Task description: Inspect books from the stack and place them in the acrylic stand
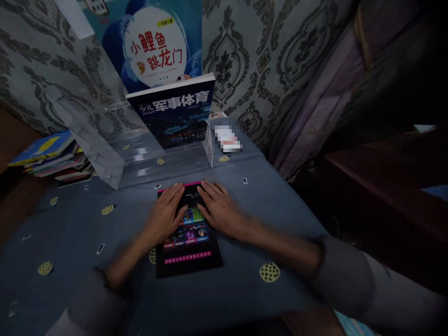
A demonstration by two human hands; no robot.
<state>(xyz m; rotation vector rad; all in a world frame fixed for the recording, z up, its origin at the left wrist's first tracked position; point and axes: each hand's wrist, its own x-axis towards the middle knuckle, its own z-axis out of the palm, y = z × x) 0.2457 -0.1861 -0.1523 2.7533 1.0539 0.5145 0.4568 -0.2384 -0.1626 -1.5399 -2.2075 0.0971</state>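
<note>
A thin black book (pixel 189 266) with a pink strip and rows of small colourful pictures lies flat on the table. My left hand (pixel 166 212) rests on its upper left part, palm down with the fingers stretched out. On the upper right part lies my right hand (pixel 222 210), also flat and open. Between the two hands some of the cover shows; the rest of its upper part is hidden under them. Behind the book stands a clear acrylic rack (pixel 164 163), holding a dark blue book (pixel 178 114) and, higher up, a larger blue picture book (pixel 154 51).
A stack of books (pixel 56 156) sits at the left of the rack. Right of the rack is a blurred-out item (pixel 227 137). The table (pixel 280 224) has a grey-blue patterned cloth, and its right edge runs past my right arm. A patterned wall stands behind.
</note>
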